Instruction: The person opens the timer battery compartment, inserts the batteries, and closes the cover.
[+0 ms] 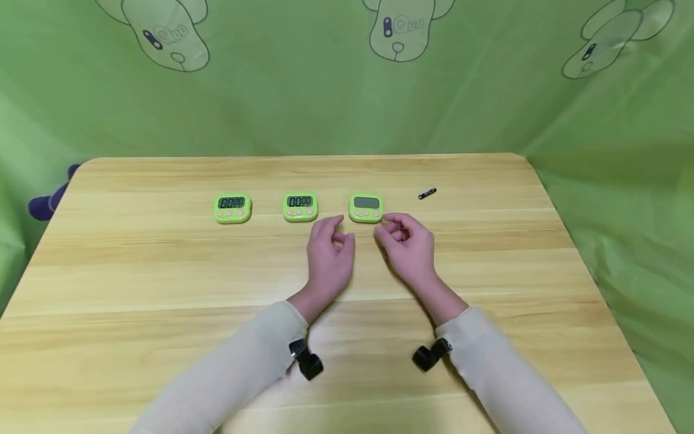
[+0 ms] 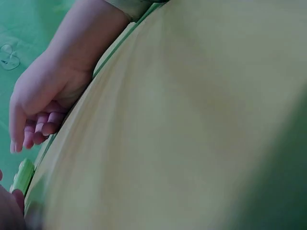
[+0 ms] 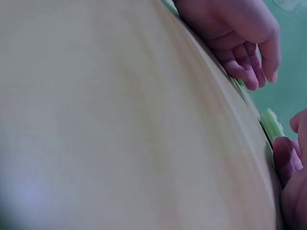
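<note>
Three green timers with pink buttons lie in a row on the wooden table. The left timer [image 1: 232,208] and the middle timer [image 1: 300,207] show zeros; the right timer [image 1: 365,208] has a blank screen. My left hand [image 1: 332,256] is just in front of that blank timer on its left, thumb and fingers loosely bent with nothing in them. On its other side, my right hand [image 1: 410,248] hovers near the timer's corner, fingers loosely curled and holding nothing. Both wrist views show the green timer's edge [image 2: 22,176] with a small gap to the opposite hand's fingertips.
A small dark battery-like cylinder [image 1: 427,193] lies to the right of the timers. Green curtains [image 1: 303,108] with cartoon prints hang behind and beside the wooden table [image 1: 162,271]. Part of a purple object [image 1: 49,202] shows beyond the table's left edge.
</note>
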Tool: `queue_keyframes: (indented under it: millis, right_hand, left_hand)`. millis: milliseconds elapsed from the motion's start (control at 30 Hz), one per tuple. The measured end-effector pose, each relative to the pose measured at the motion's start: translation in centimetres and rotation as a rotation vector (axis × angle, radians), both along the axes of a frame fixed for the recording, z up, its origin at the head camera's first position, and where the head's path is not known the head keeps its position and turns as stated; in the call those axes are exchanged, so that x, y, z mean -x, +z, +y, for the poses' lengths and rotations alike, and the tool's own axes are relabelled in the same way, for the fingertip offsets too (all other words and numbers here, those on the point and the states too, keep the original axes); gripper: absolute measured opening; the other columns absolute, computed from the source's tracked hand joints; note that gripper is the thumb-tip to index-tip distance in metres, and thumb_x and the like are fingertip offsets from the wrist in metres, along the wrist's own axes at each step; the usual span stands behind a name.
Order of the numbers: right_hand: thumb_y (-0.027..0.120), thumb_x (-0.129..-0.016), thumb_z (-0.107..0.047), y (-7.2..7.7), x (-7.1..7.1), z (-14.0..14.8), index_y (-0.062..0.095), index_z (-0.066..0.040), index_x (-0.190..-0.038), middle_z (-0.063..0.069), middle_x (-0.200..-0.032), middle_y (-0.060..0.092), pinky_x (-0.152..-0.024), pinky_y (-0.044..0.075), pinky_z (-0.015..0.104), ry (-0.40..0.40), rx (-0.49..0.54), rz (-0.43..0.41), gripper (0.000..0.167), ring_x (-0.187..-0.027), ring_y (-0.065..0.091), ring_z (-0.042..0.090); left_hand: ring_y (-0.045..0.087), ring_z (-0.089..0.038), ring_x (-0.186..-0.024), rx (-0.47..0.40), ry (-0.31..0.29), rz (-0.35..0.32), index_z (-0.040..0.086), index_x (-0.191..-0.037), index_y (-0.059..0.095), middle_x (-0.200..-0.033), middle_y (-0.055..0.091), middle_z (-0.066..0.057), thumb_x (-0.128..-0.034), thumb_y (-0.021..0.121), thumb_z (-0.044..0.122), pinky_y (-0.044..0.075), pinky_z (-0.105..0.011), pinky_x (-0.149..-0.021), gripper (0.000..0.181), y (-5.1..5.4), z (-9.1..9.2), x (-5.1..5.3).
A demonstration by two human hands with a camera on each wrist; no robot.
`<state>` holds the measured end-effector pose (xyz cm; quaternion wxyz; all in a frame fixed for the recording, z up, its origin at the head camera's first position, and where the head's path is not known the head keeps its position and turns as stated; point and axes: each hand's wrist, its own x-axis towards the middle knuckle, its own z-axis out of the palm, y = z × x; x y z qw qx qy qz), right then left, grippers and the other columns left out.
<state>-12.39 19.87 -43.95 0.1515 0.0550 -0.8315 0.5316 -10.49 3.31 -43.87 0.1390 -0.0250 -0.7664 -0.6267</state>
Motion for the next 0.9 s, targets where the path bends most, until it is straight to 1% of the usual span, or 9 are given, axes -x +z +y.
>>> queue_keyframes:
  millis: [100, 200, 300, 400, 467, 633, 767, 833, 900]
  right_hand:
    - [0.078, -0.087, -0.008, 0.0, 1.5, 0.4, 0.072, 0.001, -0.108, 0.008, -0.087, 0.069, -0.059, 0.052, 0.019, -0.046, -0.05, 0.004, 0.024, -0.067, 0.062, 0.018]
    - [0.077, -0.088, -0.014, 0.0, 2.6, 0.5, 0.072, 0.0, -0.111, 0.008, -0.089, 0.069, -0.06, 0.051, 0.02, -0.083, -0.086, -0.018, 0.027, -0.068, 0.063, 0.019]
    - [0.078, -0.088, -0.018, 0.0, 3.1, 0.3, 0.074, -0.002, -0.112, 0.007, -0.091, 0.07, -0.061, 0.05, 0.019, -0.09, -0.115, -0.049, 0.029, -0.069, 0.062, 0.018]
    - [0.079, -0.086, -0.017, -0.1, 3.1, 0.1, 0.076, -0.004, -0.111, 0.007, -0.09, 0.072, -0.06, 0.05, 0.019, -0.092, -0.124, -0.048, 0.028, -0.068, 0.063, 0.016]
    - [0.08, -0.085, -0.015, -0.2, 2.9, 0.1, 0.075, -0.003, -0.112, 0.007, -0.091, 0.073, -0.061, 0.051, 0.018, -0.095, -0.114, -0.04, 0.03, -0.068, 0.064, 0.016]
    - [0.082, -0.082, -0.007, -0.1, 2.6, 0.1, 0.071, -0.001, -0.117, 0.012, -0.096, 0.073, -0.066, 0.055, 0.018, -0.075, -0.012, -0.027, 0.037, -0.074, 0.069, 0.021]
    - [0.083, -0.079, 0.002, 0.0, 2.5, 0.4, 0.07, 0.001, -0.117, 0.015, -0.099, 0.072, -0.072, 0.058, 0.024, -0.061, 0.127, -0.038, 0.041, -0.078, 0.071, 0.018]
    - [0.083, -0.078, 0.006, -0.1, 2.4, 0.5, 0.07, 0.002, -0.118, 0.018, -0.099, 0.071, -0.072, 0.058, 0.024, -0.044, 0.172, -0.04, 0.043, -0.076, 0.07, 0.016]
    - [0.082, -0.077, 0.008, -0.1, 2.3, 0.6, 0.069, 0.002, -0.12, 0.019, -0.1, 0.069, -0.07, 0.058, 0.024, -0.012, 0.18, -0.042, 0.046, -0.075, 0.07, 0.017]
  left_hand:
    - [0.057, -0.019, -0.092, 0.004, 0.01, -0.067, -0.009, -0.135, 0.053, -0.128, 0.05, -0.017, -0.0918, 0.064, -0.002, 0.055, -0.023, -0.07, 0.045, 0.3, 1.5, 1.4]
    - [0.056, -0.019, -0.091, 0.063, 0.05, -0.105, -0.009, -0.138, 0.051, -0.131, 0.049, -0.017, -0.0932, 0.064, 0.001, 0.053, -0.023, -0.071, 0.048, 0.4, 2.5, 2.7]
    - [0.057, -0.018, -0.086, 0.136, 0.108, -0.124, -0.01, -0.135, 0.055, -0.122, 0.057, -0.018, -0.093, 0.065, 0.001, 0.051, -0.024, -0.07, 0.044, 0.4, 2.7, 3.4]
    - [0.059, -0.017, -0.083, 0.178, 0.127, -0.134, -0.008, -0.129, 0.06, -0.106, 0.064, -0.014, -0.092, 0.066, 0.001, 0.051, -0.024, -0.069, 0.039, 0.3, 2.5, 4.0]
    - [0.06, -0.016, -0.082, 0.179, 0.115, -0.145, -0.006, -0.129, 0.062, -0.102, 0.065, -0.012, -0.0919, 0.067, 0.001, 0.052, -0.023, -0.068, 0.038, 0.2, 2.4, 4.0]
    - [0.06, -0.014, -0.087, 0.125, 0.08, -0.143, -0.005, -0.133, 0.059, -0.11, 0.063, -0.01, -0.0902, 0.068, 0.0, 0.053, -0.021, -0.069, 0.044, 0.0, 2.1, 3.6]
    - [0.06, -0.014, -0.088, 0.081, 0.05, -0.105, -0.005, -0.135, 0.056, -0.111, 0.06, -0.01, -0.0881, 0.069, -0.003, 0.054, -0.02, -0.07, 0.049, -0.3, 2.1, 3.2]
    - [0.06, -0.015, -0.089, 0.074, 0.041, -0.084, -0.005, -0.137, 0.055, -0.111, 0.059, -0.01, -0.0872, 0.069, -0.004, 0.054, -0.021, -0.071, 0.051, -0.4, 2.1, 3.1]
    - [0.06, -0.017, -0.09, 0.072, 0.034, -0.066, -0.004, -0.139, 0.053, -0.11, 0.058, -0.01, -0.0864, 0.069, -0.004, 0.054, -0.021, -0.071, 0.055, -0.5, 2.0, 3.0]
